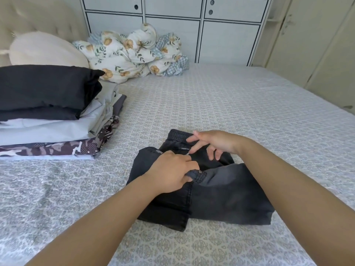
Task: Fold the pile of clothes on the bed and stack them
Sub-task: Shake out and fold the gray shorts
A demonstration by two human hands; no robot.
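A: A bed (221,104) with a patterned grey sheet is shown. What is kept at the left?

B: A stack of folded clothes (50,112) is seen there, probably set aside as finished.

A: And the trousers?

B: The dark trousers (221,192) are laid part-folded, centre-front. A flap is pinched by the left hand (172,173), apparently for folding; the right hand (213,143) is held spread above the waistband. No containers are seen.

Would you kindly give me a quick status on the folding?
Left hand pinching dark trousers; right hand open above the waistband. Trousers partly folded on bed. Folded stack to the left, nothing between.
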